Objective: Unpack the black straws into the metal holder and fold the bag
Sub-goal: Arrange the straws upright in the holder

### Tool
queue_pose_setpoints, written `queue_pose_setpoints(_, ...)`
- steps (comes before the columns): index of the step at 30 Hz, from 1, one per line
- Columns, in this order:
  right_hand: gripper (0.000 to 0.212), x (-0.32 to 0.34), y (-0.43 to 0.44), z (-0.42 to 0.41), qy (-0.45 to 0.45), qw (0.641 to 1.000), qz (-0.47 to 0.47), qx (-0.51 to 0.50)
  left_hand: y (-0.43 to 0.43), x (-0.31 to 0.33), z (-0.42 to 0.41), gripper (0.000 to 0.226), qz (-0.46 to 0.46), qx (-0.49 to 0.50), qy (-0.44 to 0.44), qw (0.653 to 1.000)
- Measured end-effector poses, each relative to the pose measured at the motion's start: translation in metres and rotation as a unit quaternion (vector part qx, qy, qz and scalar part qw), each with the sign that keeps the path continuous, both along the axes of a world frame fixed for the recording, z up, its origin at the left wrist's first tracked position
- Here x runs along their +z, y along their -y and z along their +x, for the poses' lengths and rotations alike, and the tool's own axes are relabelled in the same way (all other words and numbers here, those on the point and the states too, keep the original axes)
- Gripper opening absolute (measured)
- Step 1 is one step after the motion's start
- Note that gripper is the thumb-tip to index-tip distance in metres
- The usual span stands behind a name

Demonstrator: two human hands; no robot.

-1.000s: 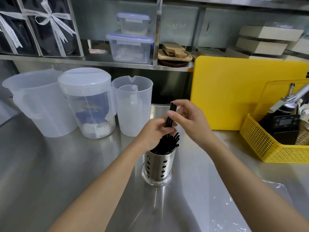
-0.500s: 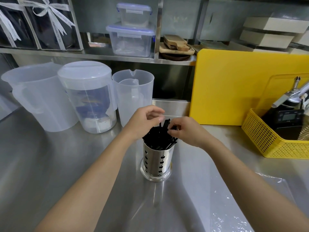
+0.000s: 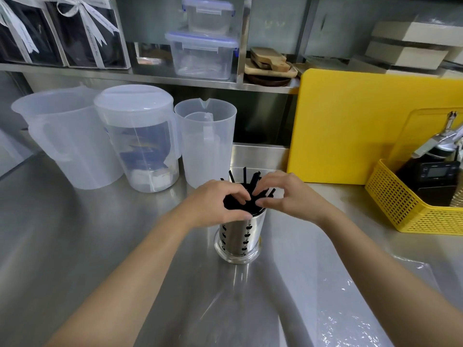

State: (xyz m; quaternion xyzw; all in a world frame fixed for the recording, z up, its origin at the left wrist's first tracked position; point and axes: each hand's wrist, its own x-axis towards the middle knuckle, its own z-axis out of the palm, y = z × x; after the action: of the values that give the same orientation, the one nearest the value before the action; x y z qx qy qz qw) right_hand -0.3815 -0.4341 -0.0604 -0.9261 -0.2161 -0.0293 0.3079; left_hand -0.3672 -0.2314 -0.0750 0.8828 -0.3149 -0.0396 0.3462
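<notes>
A perforated metal holder [image 3: 239, 237] stands upright on the steel counter, filled with black straws [image 3: 246, 180] that fan out above its rim. My left hand [image 3: 218, 202] rests over the left side of the bundle, fingers curled around the straw tops. My right hand [image 3: 288, 194] presses on the right side, fingertips pinching straws. Both hands meet over the holder's mouth and hide most of the straws. A clear plastic bag [image 3: 350, 301] lies flat on the counter at the lower right, partly under my right forearm.
Three translucent plastic jugs [image 3: 135, 139] stand behind and left of the holder. A yellow cutting board [image 3: 350, 121] leans at the back right, next to a yellow basket [image 3: 406, 209] holding tools. A shelf above carries clear boxes [image 3: 203, 53].
My hands came down from holding a few straws raised above the holder to pressing on the bundle's tops. The straws sit lower and more spread out.
</notes>
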Motion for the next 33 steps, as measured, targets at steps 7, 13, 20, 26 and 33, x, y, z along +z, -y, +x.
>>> queue_pose_setpoints(7, 0.028, -0.018, -0.004, -0.009, 0.012, 0.995, -0.099, 0.000, 0.018, -0.026, -0.003, 0.024, 0.078, 0.014, 0.172, 0.982)
queue_pose_setpoints(13, 0.022, -0.026, -0.009, -0.013, 0.056, 0.996, -0.057, -0.028, 0.022, -0.038, -0.001, 0.009, 0.029, 0.046, 0.163, 0.985)
queue_pose_setpoints(20, 0.010, -0.030, -0.012, -0.016, 0.143, 0.988, -0.018, -0.060, 0.023, -0.040, 0.000, 0.011, 0.011, 0.063, 0.161, 0.985)
queue_pose_setpoints(26, 0.012, -0.017, -0.014, -0.014, 0.169, 0.981, 0.024, -0.086, 0.026, -0.032, 0.004, 0.009, -0.075, 0.082, 0.104, 0.988)
queue_pose_setpoints(33, 0.012, 0.007, -0.020, -0.009, 0.124, 0.977, 0.134, -0.110, 0.026, -0.005, 0.008, 0.019, -0.205, 0.049, 0.000, 0.978)
